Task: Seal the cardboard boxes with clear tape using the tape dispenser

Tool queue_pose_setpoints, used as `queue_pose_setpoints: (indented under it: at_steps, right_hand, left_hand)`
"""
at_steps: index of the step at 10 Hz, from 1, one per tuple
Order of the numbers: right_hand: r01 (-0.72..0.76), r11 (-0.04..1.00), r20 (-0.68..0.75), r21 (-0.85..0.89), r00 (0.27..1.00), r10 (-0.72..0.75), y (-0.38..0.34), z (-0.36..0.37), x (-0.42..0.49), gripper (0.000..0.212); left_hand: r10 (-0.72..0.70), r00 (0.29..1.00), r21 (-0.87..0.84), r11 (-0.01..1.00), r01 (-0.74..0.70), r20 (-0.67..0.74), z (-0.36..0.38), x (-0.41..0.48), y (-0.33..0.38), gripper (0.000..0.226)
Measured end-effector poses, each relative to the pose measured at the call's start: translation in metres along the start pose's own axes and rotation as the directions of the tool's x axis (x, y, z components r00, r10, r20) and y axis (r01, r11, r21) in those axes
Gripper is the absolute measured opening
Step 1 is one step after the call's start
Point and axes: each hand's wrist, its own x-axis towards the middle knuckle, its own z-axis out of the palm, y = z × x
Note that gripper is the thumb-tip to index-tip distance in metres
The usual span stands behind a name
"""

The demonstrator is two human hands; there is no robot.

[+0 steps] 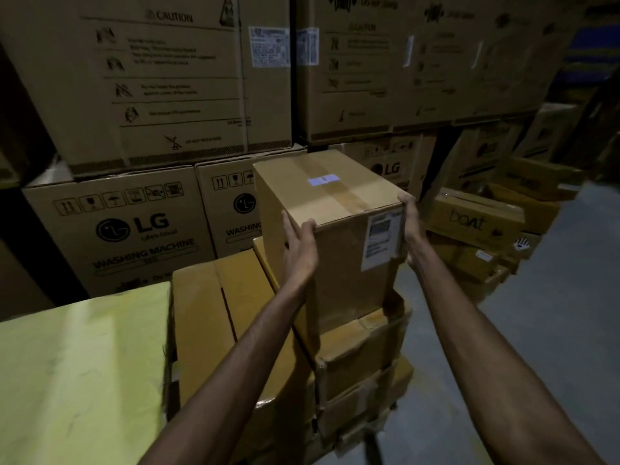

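**On top of the stack: a tall carton pressed between two palms**

On the near stack of flat cartons (362,350), at the middle of the scene, stands the tall cardboard box (345,280), its base at the stack's top. Whether it rests its full weight there I cannot tell. A tape strip (349,196) runs across its top, over the seam and under a small pale sticker (323,180), so this top looks already sealed. A white shipping label (382,239) sits on the near face, toward the right edge.

The left hand (298,250) lies flat against the box's left face, fingers straight and spread, thumb on the near-left top corner. The right hand (412,226) presses the right side, fingertips reaching the near-right top corner. Neither hand curls round anything; the box is squeezed between them. No tape dispenser is in view.

The walls look stiff and should take this squeeze without buckling. Being tall on a narrow base, the box will likely tip easily. Its faces look smooth, so palms could slide. Holding high on opposite faces suits steering; a lift would probably want a hand under the base. Its weight cannot be judged.

Left of the stack lies a carton with an open seam (214,310), then a yellow-green sheet (84,364). Far behind rise LG washing machine cartons (134,229). A boAt box (469,223) lies to the right, on the grey floor (553,297).
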Motion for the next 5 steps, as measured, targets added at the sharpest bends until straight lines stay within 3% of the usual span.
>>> queue_pose_setpoints:
  at_steps: [2, 3, 4, 5]
  right_hand:
    - [0.025, 0.998, -0.036, 0.059, 0.999, -0.023, -0.007, 0.000, 0.002, 0.045]
    - [-0.038, 0.998, -0.063, 0.043, 0.997, 0.041, -0.004, 0.000, 0.002, 0.066]
    - [0.060, 0.993, -0.126, -0.103, 0.989, -0.073, -0.014, 0.009, -0.010, 0.078]
    - [0.373, 0.855, -0.110, -0.360, 0.893, -0.436, -0.026, 0.024, -0.053, 0.077]
  left_hand:
    - [-0.008, 1.000, 0.003, 1.000, 0.008, 0.015, 0.003, -0.004, 0.008, 0.080]
    - [0.057, 0.998, 0.146, 0.988, -0.059, 0.021, -0.007, -0.016, 0.015, 0.077]
    - [0.309, 0.951, 0.476, 0.840, -0.259, -0.028, -0.036, -0.023, 0.018, 0.075]
    - [0.486, 0.869, 0.656, 0.687, -0.313, -0.094, -0.067, -0.037, 0.021, 0.072]
